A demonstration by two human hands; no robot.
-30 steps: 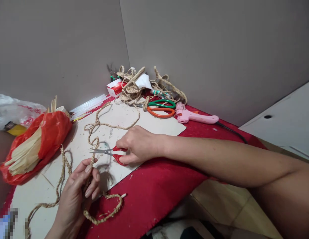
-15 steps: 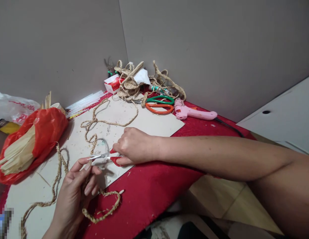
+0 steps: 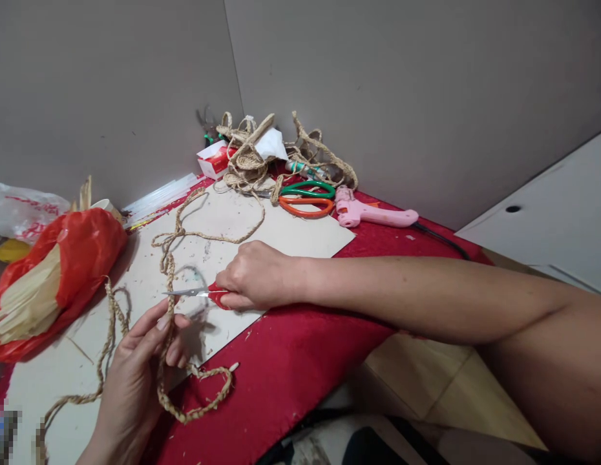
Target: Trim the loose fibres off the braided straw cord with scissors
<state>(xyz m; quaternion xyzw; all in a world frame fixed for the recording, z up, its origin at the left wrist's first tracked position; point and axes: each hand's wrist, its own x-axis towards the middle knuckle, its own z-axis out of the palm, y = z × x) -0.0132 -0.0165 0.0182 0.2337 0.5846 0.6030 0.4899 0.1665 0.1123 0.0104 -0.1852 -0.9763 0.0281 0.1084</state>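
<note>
Where the table runs out to the left of our left hand [image 3: 136, 368], we have a clear plastic bag [image 3: 26, 206] and, in front of it, a red bag [image 3: 94, 252] with dry husks [image 3: 29, 297] poking out. Nearer that hand, a loose braid [image 3: 106, 342] lies over the white board [image 3: 315, 237]; we cannot tell whether it joins the one we hold.

Our left thumb and fingers pinch a braided cord [image 3: 168, 310]. Its upper length winds over the board beyond our hands, and its lower end curls just right of our left wrist, over the red cloth [image 3: 300, 361]. Behind the hands we have clear sticks [image 3: 165, 194].

The small scissors [image 3: 198, 292] cross the cord just above our left fingertips, blades almost together, with our right hand [image 3: 254, 278] closed around their red handles. Beyond it sit a small box [image 3: 216, 160], a heap of braid [image 3: 249, 161] and big scissors [image 3: 307, 206]. Farther right, past our right wrist, we have a pink glue gun [image 3: 378, 215] trailing a black cable [image 3: 443, 239].
</note>
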